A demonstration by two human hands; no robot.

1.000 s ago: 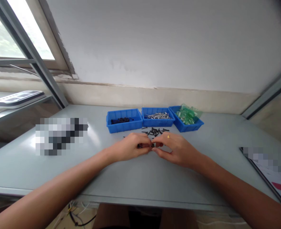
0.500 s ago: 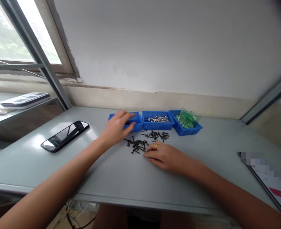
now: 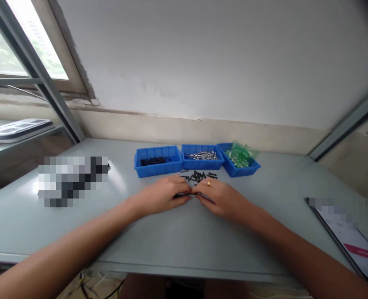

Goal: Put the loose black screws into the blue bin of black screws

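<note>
On the desk, my left hand (image 3: 163,194) curls its fingers and thumb round a bunch of black screws (image 3: 181,194). Facing it fingertip to fingertip is my right hand (image 3: 223,197), with a ring on one finger; its fingers are bent inward, and what they pinch is mostly hidden. Just beyond both hands lie loose black screws (image 3: 198,175). Behind stands a blue bin (image 3: 159,169) with black screws in it. The middle blue bin (image 3: 202,165) holds silver screws or nails (image 3: 204,155). A third blue bin (image 3: 244,170) contains green plastic packets (image 3: 240,154).
At the left of the desk lies a blurred-out dark phone (image 3: 74,180). A tablet (image 3: 352,241) with a lit screen rests near the right edge. Metal posts rise at both sides, and a wall (image 3: 202,74) stands behind the bins.
My left hand has come back from the left bin to the desk beside my right hand. Black screws now show in that bin, and the nearer loose pile is gathered between my hands.
</note>
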